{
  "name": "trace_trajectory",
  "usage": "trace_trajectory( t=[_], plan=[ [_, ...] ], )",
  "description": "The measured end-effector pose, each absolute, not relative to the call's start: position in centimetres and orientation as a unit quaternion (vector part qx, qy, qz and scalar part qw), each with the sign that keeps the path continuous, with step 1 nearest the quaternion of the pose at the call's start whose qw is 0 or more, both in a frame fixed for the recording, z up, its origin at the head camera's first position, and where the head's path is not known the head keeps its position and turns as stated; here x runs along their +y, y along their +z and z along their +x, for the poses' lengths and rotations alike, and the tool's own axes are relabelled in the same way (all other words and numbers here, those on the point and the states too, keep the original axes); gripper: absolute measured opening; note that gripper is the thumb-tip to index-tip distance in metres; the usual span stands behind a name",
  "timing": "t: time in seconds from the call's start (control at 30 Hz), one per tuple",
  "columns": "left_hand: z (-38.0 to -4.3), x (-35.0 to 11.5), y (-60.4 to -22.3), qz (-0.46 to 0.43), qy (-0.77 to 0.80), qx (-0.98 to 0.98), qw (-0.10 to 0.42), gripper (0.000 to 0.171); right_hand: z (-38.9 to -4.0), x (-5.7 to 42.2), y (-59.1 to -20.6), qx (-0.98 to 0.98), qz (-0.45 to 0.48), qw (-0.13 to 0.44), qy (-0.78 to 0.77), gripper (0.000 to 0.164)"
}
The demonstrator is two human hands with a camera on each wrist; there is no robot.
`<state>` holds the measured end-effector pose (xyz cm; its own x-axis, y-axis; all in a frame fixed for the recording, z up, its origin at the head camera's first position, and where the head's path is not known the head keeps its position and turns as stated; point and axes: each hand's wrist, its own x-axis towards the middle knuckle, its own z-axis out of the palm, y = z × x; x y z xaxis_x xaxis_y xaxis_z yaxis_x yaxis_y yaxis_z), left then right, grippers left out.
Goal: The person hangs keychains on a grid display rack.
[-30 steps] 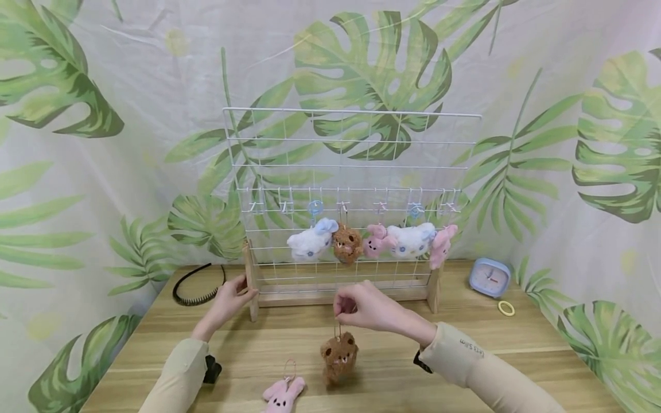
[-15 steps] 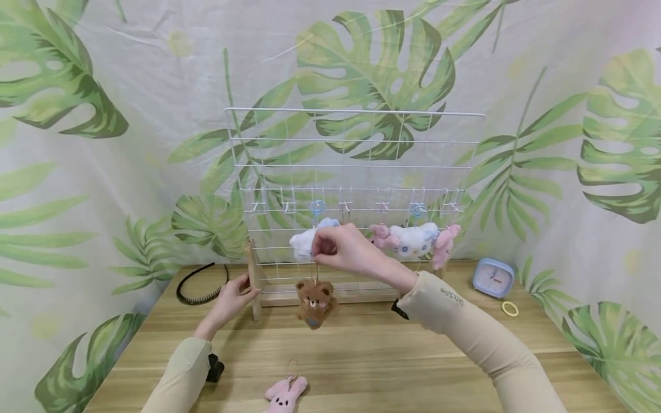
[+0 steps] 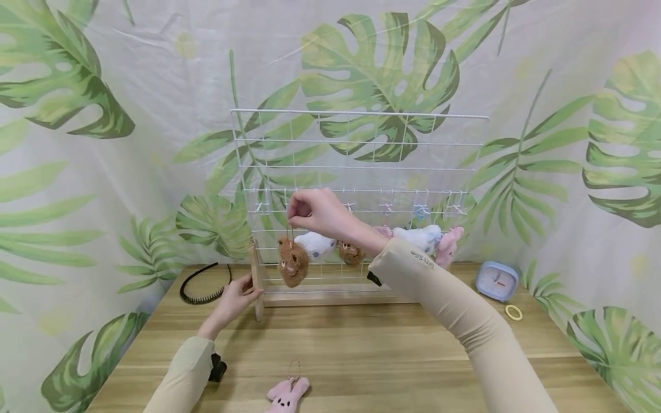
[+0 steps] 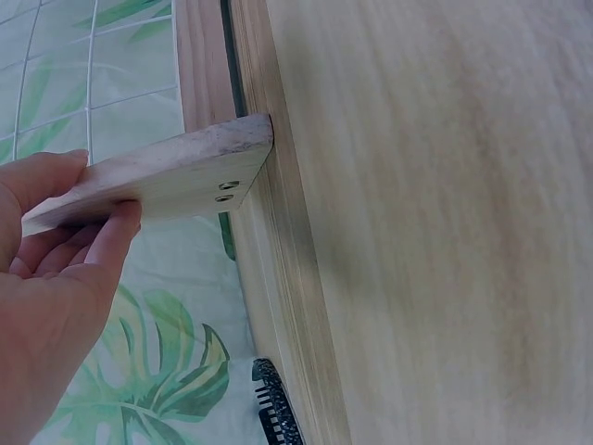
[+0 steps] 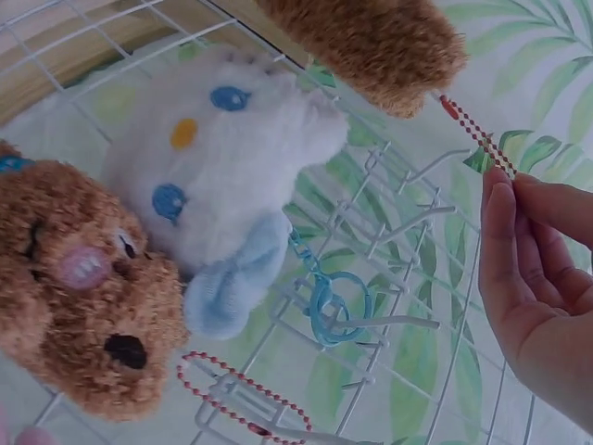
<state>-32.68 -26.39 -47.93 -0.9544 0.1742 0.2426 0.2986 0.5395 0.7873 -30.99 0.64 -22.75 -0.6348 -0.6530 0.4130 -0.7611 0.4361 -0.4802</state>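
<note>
My right hand point(image 3: 324, 213) pinches the red bead chain point(image 5: 477, 130) of a brown bear plush keychain point(image 3: 293, 263), which hangs in front of the left part of a white wire grid rack point(image 3: 361, 113). In the right wrist view, the fingertips are beside white prong hooks point(image 5: 426, 222). A white plush with a blue bow point(image 5: 222, 139) hangs by a blue ring point(image 5: 338, 315), near another brown bear point(image 5: 83, 287). My left hand point(image 3: 232, 301) grips the rack's wooden side leg point(image 4: 185, 167) between thumb and fingers. On the table below lies a pink rabbit plush keychain point(image 3: 287, 396).
Farther right on the rack hang a second white plush point(image 3: 419, 238) and a pink plush point(image 3: 448, 246). A black headband point(image 3: 198, 298) lies at the left. At the right are a blue clock point(image 3: 497, 281) and a yellow ring point(image 3: 513, 312). A leaf-print curtain backs the table.
My right hand has lifted the brown bear keychain from low over the table, up and leftward to the rack's left hooks. The left hand has stayed on the wooden leg.
</note>
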Motion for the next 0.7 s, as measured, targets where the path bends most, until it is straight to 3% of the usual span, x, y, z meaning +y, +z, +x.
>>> trace_trajectory(
  t=[0.7],
  plan=[
    [-32.4, -26.4, -47.9, -0.14, -0.454, -0.877, 0.068, 0.049, -34.6, -0.9, -21.8, -0.867, 0.36, 0.082, 0.334, 0.004]
  ],
)
